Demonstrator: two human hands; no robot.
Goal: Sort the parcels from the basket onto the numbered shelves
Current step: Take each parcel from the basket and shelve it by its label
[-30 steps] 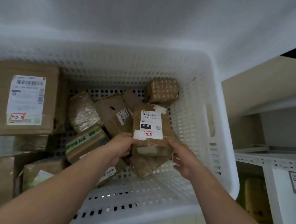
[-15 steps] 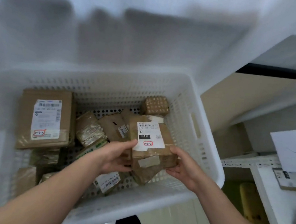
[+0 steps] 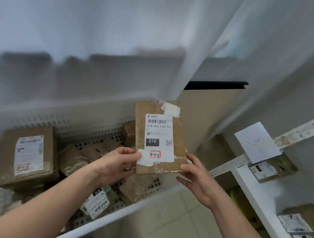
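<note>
Both hands are pinching the one small cardboard parcel (image 3: pixel 179 138) right now. My left hand (image 3: pixel 116 163) is gripping its lower left corner, thumb on the front, and my right hand (image 3: pixel 194 177) is gripping the lower right corner, fingers curled behind.

So a second ago this thing was lying low among the others in the basket (image 3: pixel 70 120). Now I'm holding it up in the air over the basket's right end, clear of everything else. The pick is basically done, I'd say, and I'm checking where it goes.

It's standing nearly upright, long axis running bottom to top, with the top leaning a touch left. The shipping label (image 3: pixel 158 131) is facing me the right way up, and the handwritten code in the red ring (image 3: pixel 155 154) is sitting at the bottom edge, reading 3-3-6 as far as I can tell.

The white shelves (image 3: pixel 262 197) are waiting off to my right, with a paper sign (image 3: pixel 256 142) hanging on the frame and a few parcels already lying along them. Plenty of parcels are still sitting in the basket, including a big one (image 3: pixel 28 156) at the left end.
</note>
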